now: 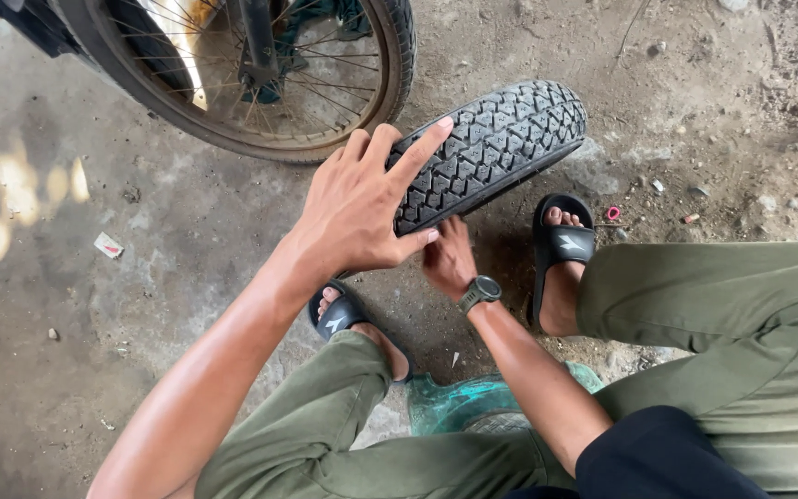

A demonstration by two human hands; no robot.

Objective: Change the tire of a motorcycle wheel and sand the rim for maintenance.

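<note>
My left hand (362, 208) lies spread wide on the black tyre's (496, 139) tread. My right hand (448, 259) reaches beneath it; grip cannot be told.

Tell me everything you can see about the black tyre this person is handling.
The tyre is black rubber with a deep blocky tread, dusty, off any wheel. It is held above the concrete floor, slanting up to the right. The left hand lies flat on its tread; the right hand, with a wristwatch, reaches beneath its lower edge, contact hidden.

Black knobby-treaded tyre (489, 148), held upright at a tilt above dusty concrete ground (187, 240)
</note>
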